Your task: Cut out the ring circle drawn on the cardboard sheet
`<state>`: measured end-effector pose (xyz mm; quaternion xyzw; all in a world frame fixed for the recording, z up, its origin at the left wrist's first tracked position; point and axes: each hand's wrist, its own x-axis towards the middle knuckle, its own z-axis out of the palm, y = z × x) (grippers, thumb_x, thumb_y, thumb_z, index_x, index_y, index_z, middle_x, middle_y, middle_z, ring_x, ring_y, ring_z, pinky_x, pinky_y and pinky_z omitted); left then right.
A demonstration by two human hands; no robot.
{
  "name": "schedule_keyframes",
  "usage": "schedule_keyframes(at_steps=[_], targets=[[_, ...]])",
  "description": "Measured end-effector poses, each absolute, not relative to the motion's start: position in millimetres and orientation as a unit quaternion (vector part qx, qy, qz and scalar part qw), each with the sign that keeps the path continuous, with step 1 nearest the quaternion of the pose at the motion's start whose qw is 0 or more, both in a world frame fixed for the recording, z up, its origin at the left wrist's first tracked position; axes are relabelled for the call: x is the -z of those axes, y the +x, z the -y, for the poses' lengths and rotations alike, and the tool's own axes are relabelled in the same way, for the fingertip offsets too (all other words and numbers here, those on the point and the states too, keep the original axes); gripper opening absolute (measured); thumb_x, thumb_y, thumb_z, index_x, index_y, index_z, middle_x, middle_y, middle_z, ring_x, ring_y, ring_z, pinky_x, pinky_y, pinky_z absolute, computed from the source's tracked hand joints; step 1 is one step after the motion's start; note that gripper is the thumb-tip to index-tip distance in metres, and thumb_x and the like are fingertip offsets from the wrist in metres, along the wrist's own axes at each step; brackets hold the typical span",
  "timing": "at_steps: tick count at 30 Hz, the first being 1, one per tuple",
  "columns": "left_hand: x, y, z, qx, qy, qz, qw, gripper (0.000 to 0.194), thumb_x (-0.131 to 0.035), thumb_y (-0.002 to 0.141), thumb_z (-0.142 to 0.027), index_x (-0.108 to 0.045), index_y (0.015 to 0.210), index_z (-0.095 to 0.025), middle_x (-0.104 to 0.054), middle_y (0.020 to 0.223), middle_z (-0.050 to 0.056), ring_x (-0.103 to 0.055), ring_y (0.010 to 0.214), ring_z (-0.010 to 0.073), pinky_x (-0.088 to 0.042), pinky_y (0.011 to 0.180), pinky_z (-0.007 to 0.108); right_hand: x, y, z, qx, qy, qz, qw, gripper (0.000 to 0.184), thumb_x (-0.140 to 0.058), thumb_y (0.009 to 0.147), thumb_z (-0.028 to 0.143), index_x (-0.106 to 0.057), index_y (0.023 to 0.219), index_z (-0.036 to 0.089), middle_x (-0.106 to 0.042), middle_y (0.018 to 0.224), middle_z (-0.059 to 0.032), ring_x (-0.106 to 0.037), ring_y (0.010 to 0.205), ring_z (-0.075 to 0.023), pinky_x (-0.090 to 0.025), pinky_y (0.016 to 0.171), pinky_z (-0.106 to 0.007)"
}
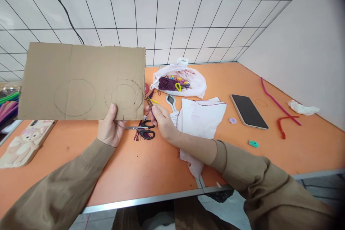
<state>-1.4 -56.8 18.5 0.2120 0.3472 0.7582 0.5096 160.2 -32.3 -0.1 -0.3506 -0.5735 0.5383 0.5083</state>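
A flat piece of brown cardboard (48, 68) is held up over the table, with round outlines drawn on it, one of them doubled. My left hand (111, 127) grips its lower edge, thumb on the front and fingers behind. My right hand (163, 120) is closed around small dark metal snips (148, 102), whose tips touch the cardboard's right edge beside the right-hand circle. Below lie black-handled scissors (147, 129) on some dark purple threads (138, 136). Under my right forearm is a folded white cloth (201, 118) with dark red stitched edges.
A white plastic bag (198, 84) with purple yarn and colourful bits sits at the back. To the right are a phone (249, 111), a teal bobbin (253, 144), a lilac bobbin (232, 120) and a red strip (281, 127). A phone in a cartoon case (25, 145) lies left.
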Motion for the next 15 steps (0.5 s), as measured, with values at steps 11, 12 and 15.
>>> schedule_keyframes(at_steps=[11, 12, 15], targets=[[-20, 5, 59, -0.762, 0.211, -0.344, 0.507, 0.043, -0.068, 0.083, -0.009, -0.064, 0.121, -0.028, -0.061, 0.137, 0.0, -0.049, 0.133, 0.0258, -0.056, 0.097, 0.036, -1, 157, 26, -0.635, -0.339, 0.507, 0.474, 0.048, -0.048, 0.082, 0.064, -0.051, 0.068, 0.018, -0.041, 0.051, 0.0051, -0.032, 0.041, -0.0069, -0.021, 0.042, -0.024], [-19, 6, 60, -0.759, 0.213, -0.344, 0.509, 0.044, -0.069, 0.082, -0.009, -0.064, 0.122, -0.028, -0.062, 0.136, 0.0, -0.051, 0.131, 0.0258, -0.056, 0.096, 0.036, 0, 157, 25, -0.638, -0.345, 0.501, 0.472, 0.048, -0.048, 0.082, 0.064, -0.049, 0.065, 0.019, -0.041, 0.05, 0.005, -0.032, 0.04, -0.0065, -0.02, 0.041, -0.024], [-19, 12, 63, -0.747, 0.228, -0.345, 0.52, 0.049, -0.072, 0.08, -0.012, -0.062, 0.125, -0.03, -0.065, 0.132, 0.001, -0.056, 0.126, 0.0257, -0.057, 0.094, 0.036, -1, 157, 24, -0.635, -0.361, 0.487, 0.478, 0.05, -0.049, 0.083, 0.063, -0.041, 0.059, 0.02, -0.041, 0.05, 0.0044, -0.032, 0.04, -0.0063, -0.02, 0.04, -0.023]])
